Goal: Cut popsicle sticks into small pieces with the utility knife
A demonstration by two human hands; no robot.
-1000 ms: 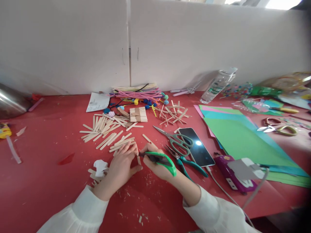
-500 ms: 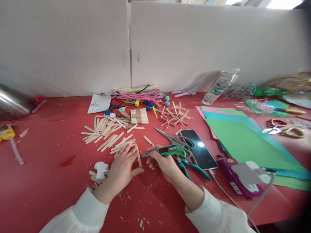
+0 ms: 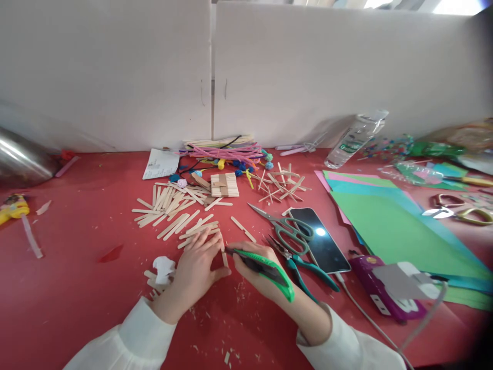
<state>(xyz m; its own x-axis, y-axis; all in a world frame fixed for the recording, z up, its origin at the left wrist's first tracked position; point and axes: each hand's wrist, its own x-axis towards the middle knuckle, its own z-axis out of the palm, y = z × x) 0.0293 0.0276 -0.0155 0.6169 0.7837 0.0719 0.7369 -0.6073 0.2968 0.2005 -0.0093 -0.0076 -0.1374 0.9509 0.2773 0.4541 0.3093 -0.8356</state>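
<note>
Flat on the red table, a wooden craft stick (image 3: 224,256) is held down by my left hand (image 3: 197,267), with the index finger at its far end and the thumb at its near end. In my right hand (image 3: 252,275) is a green utility knife (image 3: 275,276). Its tip is at the right side of that stick; whether it touches cannot be made out. Several loose craft sticks (image 3: 165,205) lie beyond my left hand, and a single stick (image 3: 243,229) rests beyond my right. Crumpled white paper (image 3: 164,269) sits by my left wrist on more sticks.
Grey-handled scissors (image 3: 290,228), teal-handled pliers (image 3: 304,270) and a phone (image 3: 321,241) lie right of my right hand. Farther right are coloured paper sheets (image 3: 389,216) and a purple power bank (image 3: 385,288) with a cable. A water bottle (image 3: 354,141) leans against the white board (image 3: 308,72).
My right hand has turned the utility knife from lying nearly level to pointing down at the stick, its handle end now toward me. My left hand stays on the stick. The view shifted slightly.
</note>
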